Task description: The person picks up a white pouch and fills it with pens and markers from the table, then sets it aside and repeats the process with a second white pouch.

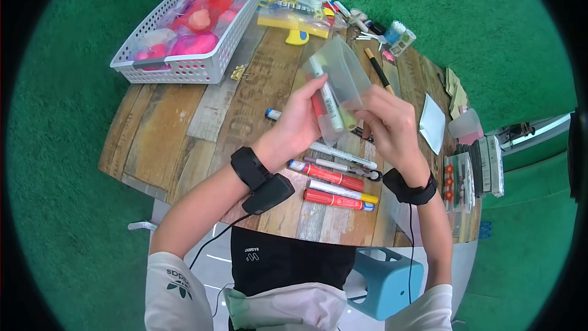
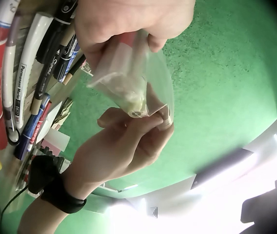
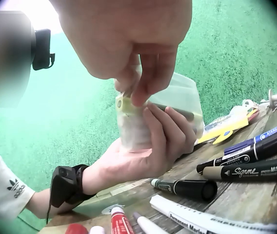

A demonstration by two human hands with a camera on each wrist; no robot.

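Note:
My left hand (image 1: 297, 116) grips a translucent plastic container (image 1: 349, 70) above the table, its thumb along a white marker (image 1: 329, 104). Something red and a yellow-green piece (image 3: 124, 104) show through the plastic. With bent fingers, my right hand (image 1: 392, 124) pinches the container's edge, fingertips right beside the yellow-green end. Under the hands lie a white permanent marker (image 1: 346, 155), two red markers (image 1: 327, 175) and a white marker with a yellow cap (image 1: 343, 192). Black markers (image 3: 187, 189) lie close below the left hand in the right wrist view.
A white perforated basket (image 1: 214, 64) of pink and red packets stands at the far left. Yellow-edged bags (image 1: 300, 15) lie at the back. A black marker with tan ends (image 1: 380, 70), a white packet (image 1: 432, 122) and stacked boxes (image 1: 487, 165) are to the right.

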